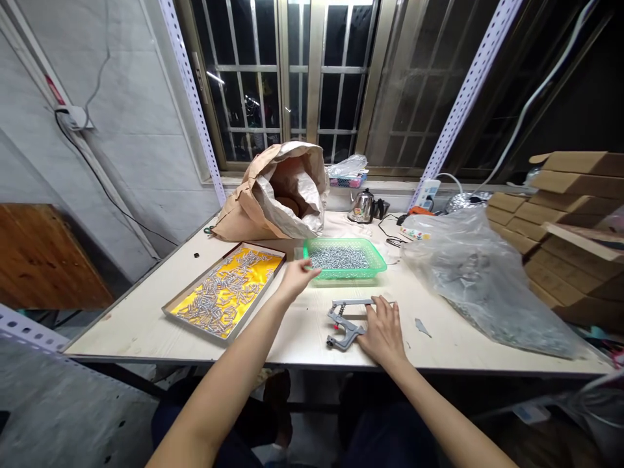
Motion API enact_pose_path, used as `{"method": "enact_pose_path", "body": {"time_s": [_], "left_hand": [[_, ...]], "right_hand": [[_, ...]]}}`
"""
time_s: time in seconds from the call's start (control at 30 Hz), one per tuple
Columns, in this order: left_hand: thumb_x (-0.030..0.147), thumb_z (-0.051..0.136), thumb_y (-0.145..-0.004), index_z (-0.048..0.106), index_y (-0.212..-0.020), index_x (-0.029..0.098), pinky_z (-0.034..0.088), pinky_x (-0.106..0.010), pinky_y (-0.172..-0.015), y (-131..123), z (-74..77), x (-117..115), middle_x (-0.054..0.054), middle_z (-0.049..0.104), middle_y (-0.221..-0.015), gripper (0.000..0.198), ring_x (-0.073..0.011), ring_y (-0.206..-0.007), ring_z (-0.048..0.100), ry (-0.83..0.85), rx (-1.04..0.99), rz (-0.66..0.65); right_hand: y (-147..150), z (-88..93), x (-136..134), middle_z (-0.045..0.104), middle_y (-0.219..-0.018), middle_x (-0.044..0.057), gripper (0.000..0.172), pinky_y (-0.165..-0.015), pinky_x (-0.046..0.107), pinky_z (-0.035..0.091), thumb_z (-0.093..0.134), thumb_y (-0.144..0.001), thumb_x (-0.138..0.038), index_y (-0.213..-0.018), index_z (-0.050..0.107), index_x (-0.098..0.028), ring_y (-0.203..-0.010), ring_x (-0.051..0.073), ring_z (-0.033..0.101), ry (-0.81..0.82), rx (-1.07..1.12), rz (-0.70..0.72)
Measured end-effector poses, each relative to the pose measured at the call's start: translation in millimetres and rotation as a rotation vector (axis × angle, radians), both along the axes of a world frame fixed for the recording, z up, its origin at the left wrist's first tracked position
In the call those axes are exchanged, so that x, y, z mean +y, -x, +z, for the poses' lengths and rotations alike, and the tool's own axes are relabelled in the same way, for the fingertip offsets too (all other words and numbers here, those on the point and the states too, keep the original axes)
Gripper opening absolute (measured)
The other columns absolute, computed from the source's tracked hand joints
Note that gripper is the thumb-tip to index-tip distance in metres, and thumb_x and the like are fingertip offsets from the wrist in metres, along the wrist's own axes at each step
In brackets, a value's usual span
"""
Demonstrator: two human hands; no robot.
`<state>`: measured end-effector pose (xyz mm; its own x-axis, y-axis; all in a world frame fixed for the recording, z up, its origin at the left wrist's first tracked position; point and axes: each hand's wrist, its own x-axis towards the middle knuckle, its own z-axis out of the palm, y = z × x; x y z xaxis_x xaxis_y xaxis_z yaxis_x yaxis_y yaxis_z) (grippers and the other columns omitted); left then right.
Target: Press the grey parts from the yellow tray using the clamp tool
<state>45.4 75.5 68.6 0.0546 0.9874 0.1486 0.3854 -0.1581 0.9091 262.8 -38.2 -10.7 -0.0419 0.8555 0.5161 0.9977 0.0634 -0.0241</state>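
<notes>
My left hand (298,278) is at the left front corner of a green plastic basket (377,266). Its thumb and fingers are pinched together, and whatever they may hold is too small to make out. Small grey metal pins (340,257) lie heaped in the basket. On the table in front of it, my right hand (385,328) is closed around the handle end of a grey metal hand tool (347,333) with a spring and a red part. Left of my left arm sits a shallow tray (238,331) lined in yellow, with many small metal pieces (209,299) scattered over it.
A large open paper sack (244,218) lies at the back, near a steel kettle (361,207). To the right are a clear plastic bag (482,279) and stacked cardboard boxes (575,240). One grey scrap (422,327) rests beside my right hand.
</notes>
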Motion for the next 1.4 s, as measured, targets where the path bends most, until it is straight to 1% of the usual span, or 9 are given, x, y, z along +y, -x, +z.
{"method": "enact_pose_path", "body": {"time_s": [0.07, 0.17, 0.37, 0.47, 0.57, 0.8, 0.93, 1.1, 1.4], "left_hand": [[0.029, 0.072, -0.066, 0.062, -0.114, 0.007, 0.045, -0.031, -0.079, -18, 19.8, 25, -0.018, 0.064, -0.113, 0.054, -0.0231, -0.089, 0.062, -0.111, 0.03, 0.036], [0.026, 0.064, -0.076, 0.064, -0.111, 0.006, 0.044, -0.032, -0.085, -8, 28.2, 44, -0.019, 0.064, -0.114, 0.041, -0.0238, -0.095, 0.061, -0.187, 0.162, 0.079], [0.012, 0.056, -0.071, 0.068, -0.079, 0.01, 0.044, -0.034, -0.074, 135, 6.6, 30, -0.016, 0.069, -0.086, 0.014, -0.0285, -0.084, 0.062, 0.036, 0.653, 0.389], [0.007, 0.06, -0.059, 0.063, -0.06, 0.014, 0.042, -0.028, -0.064, 192, 0.0, 17, -0.008, 0.066, -0.065, 0.008, -0.0236, -0.07, 0.061, 0.192, 0.801, 0.275], [0.005, 0.059, -0.053, 0.058, -0.051, 0.017, 0.038, -0.023, -0.058, 209, -6.9, 9, -0.001, 0.06, -0.054, 0.012, -0.0172, -0.061, 0.056, 0.22, 0.804, 0.171], [0.006, 0.057, -0.056, 0.056, -0.054, 0.017, 0.038, -0.025, -0.062, 186, -5.0, 0, -0.003, 0.057, -0.055, 0.011, -0.0189, -0.068, 0.056, 0.106, 0.76, 0.198], [0.019, 0.056, -0.07, 0.062, -0.087, 0.013, 0.044, -0.026, -0.061, 135, -9.9, -34, -0.002, 0.06, -0.063, 0.019, -0.0146, -0.06, 0.057, 0.106, 0.164, 0.138], [0.031, 0.072, -0.061, 0.06, -0.074, 0.013, 0.047, -0.026, -0.056, 45, -43.2, -82, -0.003, 0.063, -0.061, 0.025, -0.0136, -0.055, 0.059, 0.343, -0.422, -0.016], [0.024, 0.074, -0.055, 0.067, -0.062, 0.011, 0.043, -0.026, -0.059, -14, -71.1, -102, -0.005, 0.067, -0.061, 0.016, -0.0151, -0.059, 0.059, 0.292, -0.363, -0.018]], "right_hand": [[1, -2.2, -1, 0.05, -0.128, 0.021, 0.048, -0.111, 0.053, 0.014, 0.057, -0.069, -0.033, -0.11, 0.056, -0.007, -0.128, 0.035, 0.033, -0.016, -0.012, -0.001], [1, -4.4, -1, 0.05, -0.127, 0.022, 0.048, -0.11, 0.053, 0.015, 0.058, -0.07, -0.035, -0.108, 0.056, -0.006, -0.128, 0.035, 0.033, -0.043, -0.014, -0.003], [0, -6.6, -2, 0.049, -0.128, 0.021, 0.044, -0.109, 0.053, 0.017, 0.055, -0.073, -0.034, -0.109, 0.056, -0.008, -0.128, 0.034, 0.032, -0.051, 0.006, 0.036], [0, -8.2, 0, 0.048, -0.127, 0.022, 0.042, -0.109, 0.053, 0.018, 0.052, -0.075, -0.032, -0.109, 0.056, -0.007, -0.128, 0.034, 0.031, -0.051, 0.001, 0.058], [-1, -10.6, 1, 0.048, -0.128, 0.022, 0.042, -0.108, 0.054, 0.019, 0.052, -0.075, -0.03, -0.11, 0.056, -0.007, -0.128, 0.034, 0.031, -0.06, -0.012, 0.066], [1, -6.9, -1, 0.049, -0.128, 0.021, 0.043, -0.109, 0.055, 0.017, 0.053, -0.075, -0.032, -0.109, 0.056, -0.007, -0.128, 0.033, 0.032, -0.077, -0.031, 0.049], [8, 6.5, -3, 0.048, -0.13, 0.022, 0.042, -0.11, 0.057, 0.009, 0.054, -0.075, -0.031, -0.11, 0.056, -0.007, -0.129, 0.032, 0.031, -0.056, -0.054, 0.043], [17, 24.0, 0, 0.047, -0.134, 0.02, 0.041, -0.111, 0.056, 0.002, 0.054, -0.076, -0.027, -0.112, 0.055, -0.008, -0.132, 0.03, 0.028, -0.036, -0.071, 0.078], [27, 29.4, 0, 0.036, -0.142, 0.022, 0.053, -0.109, 0.06, -0.006, 0.057, -0.068, -0.023, -0.117, 0.05, -0.005, -0.134, 0.031, 0.025, -0.013, -0.111, 0.048]]}}
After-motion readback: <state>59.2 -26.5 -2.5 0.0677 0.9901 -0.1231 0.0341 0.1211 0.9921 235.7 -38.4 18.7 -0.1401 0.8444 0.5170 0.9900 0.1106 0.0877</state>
